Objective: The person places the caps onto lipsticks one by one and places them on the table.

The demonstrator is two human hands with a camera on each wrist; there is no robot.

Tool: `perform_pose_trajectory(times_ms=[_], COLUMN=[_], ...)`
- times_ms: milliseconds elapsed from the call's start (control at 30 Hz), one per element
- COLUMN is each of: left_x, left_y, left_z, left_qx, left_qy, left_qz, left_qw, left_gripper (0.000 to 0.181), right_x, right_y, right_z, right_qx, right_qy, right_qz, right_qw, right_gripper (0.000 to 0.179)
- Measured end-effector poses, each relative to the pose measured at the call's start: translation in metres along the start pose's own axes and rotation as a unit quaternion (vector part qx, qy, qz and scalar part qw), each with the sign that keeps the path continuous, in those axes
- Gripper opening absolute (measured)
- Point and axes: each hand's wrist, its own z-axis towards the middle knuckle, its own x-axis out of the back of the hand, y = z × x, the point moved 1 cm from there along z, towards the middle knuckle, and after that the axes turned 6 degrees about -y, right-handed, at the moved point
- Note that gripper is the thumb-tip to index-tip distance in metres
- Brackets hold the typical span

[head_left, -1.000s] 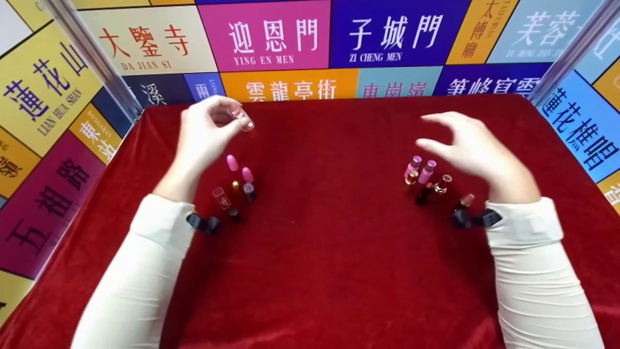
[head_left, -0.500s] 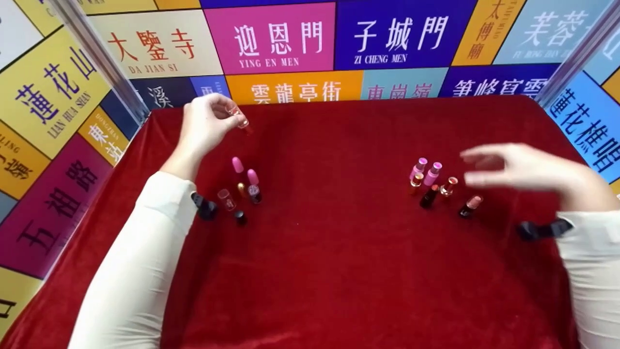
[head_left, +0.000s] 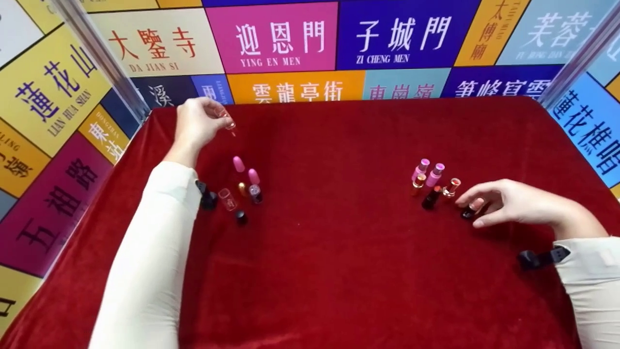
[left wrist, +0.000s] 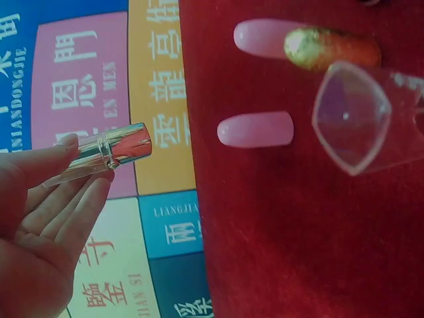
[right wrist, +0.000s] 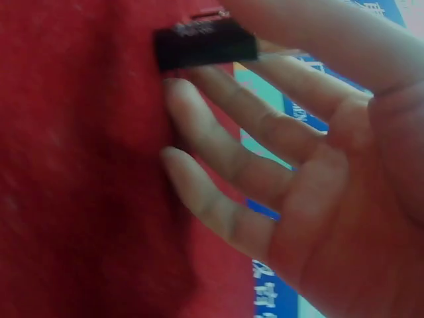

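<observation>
My left hand (head_left: 193, 126), raised above the far left of the red cloth, pinches a lipstick (left wrist: 106, 152) between thumb and fingers. Its middle is shiny gold, its end red, and its lower part see-through. At the right, my right hand (head_left: 518, 203) curves loosely around a black lipstick (head_left: 468, 212) with a pinkish tip that stands on the cloth. Thumb and index finger lie on either side of it, with a gap showing. In the right wrist view its black base (right wrist: 205, 45) appears near the thumb; the tip is hidden there.
Left of centre stand two pink caps (head_left: 254, 176), a gold cap (head_left: 242, 188), a clear cap (head_left: 226, 199), a black cap (head_left: 240, 217) and a patterned one (head_left: 255, 193). Several uncapped lipsticks (head_left: 430, 197) cluster left of my right hand. Lettered panels (head_left: 271, 39) border the cloth (head_left: 310, 271).
My right hand swung out to the right, then came down and forward around the black lipstick. The left hand, still holding its lipstick, shifted slightly left.
</observation>
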Motion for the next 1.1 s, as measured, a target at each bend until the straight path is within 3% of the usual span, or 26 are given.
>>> perform_pose_trajectory(times_ms=[300,600,1100], left_x=[-0.021,-0.045,-0.063], left_y=[0.001,-0.003,-0.005], left_z=[0.007,0.012,0.016], left_qx=[0.006,-0.032,-0.047], left_qy=[-0.023,-0.035,-0.068], left_qz=[0.015,0.06,0.069], left_qw=[0.9996,0.997,0.9942], left_gripper=[0.018,0.013,0.018], right_x=[-0.008,-0.008,-0.006], right_y=[0.007,0.01,0.009], right_z=[0.004,0.009,0.008], right_qx=[-0.001,0.026,0.043], right_qy=[0.033,0.053,0.049], right_qz=[0.007,-0.023,-0.028], right_qw=[0.9994,0.998,0.9975], right_gripper=[0.025,0.022,0.023])
